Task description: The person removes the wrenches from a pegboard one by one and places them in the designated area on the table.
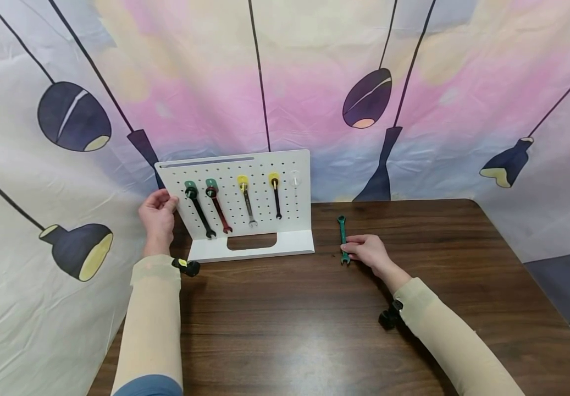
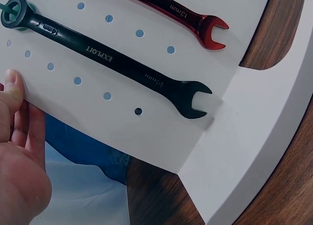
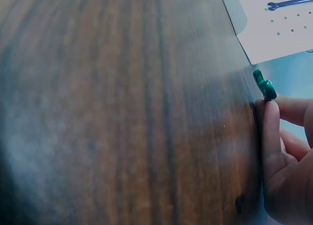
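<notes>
My left hand (image 1: 158, 217) grips the left edge of a white pegboard stand (image 1: 294, 242), thumb on its front face and the other fingers behind. In the left wrist view, a dark 14mm combination wrench (image 2: 107, 58) and a red 13mm wrench (image 2: 171, 7) hang close to that hand (image 2: 22, 156). Right of the stand, my right hand (image 1: 371, 253) pinches a green combination wrench (image 1: 342, 234) near its lower, open end. The wrench points away from me, its ring end farthest. In the right wrist view, only the green wrench's open end (image 3: 266, 88) shows beyond the thumb.
A silver wrench (image 1: 248, 204) and a small dark wrench (image 1: 277, 201) hang from yellow hooks farther right on the board. A clear hook (image 1: 295, 177) at the right end holds nothing. The stand is on a brown wooden table (image 1: 275, 313) before a printed cloth backdrop (image 1: 314, 99).
</notes>
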Demonstrator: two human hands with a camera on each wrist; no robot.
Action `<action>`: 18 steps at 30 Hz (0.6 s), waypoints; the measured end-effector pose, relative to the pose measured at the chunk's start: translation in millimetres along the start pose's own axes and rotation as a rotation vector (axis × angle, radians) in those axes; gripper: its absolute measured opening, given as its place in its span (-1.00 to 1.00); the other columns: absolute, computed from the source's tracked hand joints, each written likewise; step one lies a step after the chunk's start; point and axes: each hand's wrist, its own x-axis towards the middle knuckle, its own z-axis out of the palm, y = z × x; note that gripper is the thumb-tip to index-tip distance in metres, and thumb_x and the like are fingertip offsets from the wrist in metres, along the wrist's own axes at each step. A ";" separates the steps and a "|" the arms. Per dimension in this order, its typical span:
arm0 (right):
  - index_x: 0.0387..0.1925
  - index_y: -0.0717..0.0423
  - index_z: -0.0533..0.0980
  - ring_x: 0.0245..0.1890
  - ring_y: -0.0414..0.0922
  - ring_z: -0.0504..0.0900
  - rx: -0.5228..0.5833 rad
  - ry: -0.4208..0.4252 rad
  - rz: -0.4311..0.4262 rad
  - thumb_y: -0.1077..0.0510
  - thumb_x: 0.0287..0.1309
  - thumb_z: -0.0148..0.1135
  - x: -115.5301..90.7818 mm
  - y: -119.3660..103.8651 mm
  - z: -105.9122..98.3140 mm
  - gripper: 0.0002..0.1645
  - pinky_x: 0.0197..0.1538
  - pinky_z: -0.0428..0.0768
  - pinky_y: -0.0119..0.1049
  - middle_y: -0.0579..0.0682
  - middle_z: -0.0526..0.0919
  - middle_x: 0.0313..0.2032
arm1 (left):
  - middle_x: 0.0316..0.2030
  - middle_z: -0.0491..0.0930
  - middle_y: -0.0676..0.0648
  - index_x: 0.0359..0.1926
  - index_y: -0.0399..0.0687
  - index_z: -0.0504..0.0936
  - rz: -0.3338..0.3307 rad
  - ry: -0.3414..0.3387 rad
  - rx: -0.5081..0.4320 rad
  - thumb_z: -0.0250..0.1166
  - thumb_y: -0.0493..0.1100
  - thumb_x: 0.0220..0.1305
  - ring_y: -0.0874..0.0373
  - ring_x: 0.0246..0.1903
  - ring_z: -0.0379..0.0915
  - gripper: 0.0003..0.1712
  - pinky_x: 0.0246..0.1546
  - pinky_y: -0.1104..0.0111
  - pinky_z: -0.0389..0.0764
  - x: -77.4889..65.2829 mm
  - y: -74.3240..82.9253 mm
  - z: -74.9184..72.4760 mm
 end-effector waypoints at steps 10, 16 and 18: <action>0.22 0.36 0.62 -0.14 -0.07 0.81 -0.093 0.057 -0.047 0.16 0.37 0.47 -4.4 -6.1 4.3 -0.50 -0.08 0.78 -0.26 0.26 0.76 0.02 | -0.43 0.62 0.08 -0.31 -0.02 0.76 0.010 0.007 0.017 0.45 -0.57 0.24 0.25 -0.39 0.48 -0.67 -0.33 0.57 0.60 -1.5 2.2 1.3; 0.19 0.32 0.65 -0.23 -0.09 0.82 -0.131 0.072 -0.048 0.17 0.35 0.48 -6.7 -10.3 5.5 -0.53 -0.14 0.78 -0.24 0.20 0.80 -0.06 | -0.43 0.62 0.08 -0.33 0.05 0.75 0.012 0.017 0.032 0.44 -0.57 0.25 0.25 -0.38 0.50 -0.63 -0.31 0.57 0.61 -2.5 2.6 1.8; 0.19 0.32 0.65 -0.24 -0.09 0.82 -0.135 0.070 -0.044 0.17 0.35 0.48 -7.6 -11.9 5.4 -0.54 -0.15 0.78 -0.24 0.20 0.81 -0.08 | -0.43 0.62 0.07 -0.33 0.03 0.75 0.007 0.017 0.019 0.44 -0.58 0.25 0.24 -0.38 0.49 -0.64 -0.31 0.57 0.61 -3.3 3.0 2.0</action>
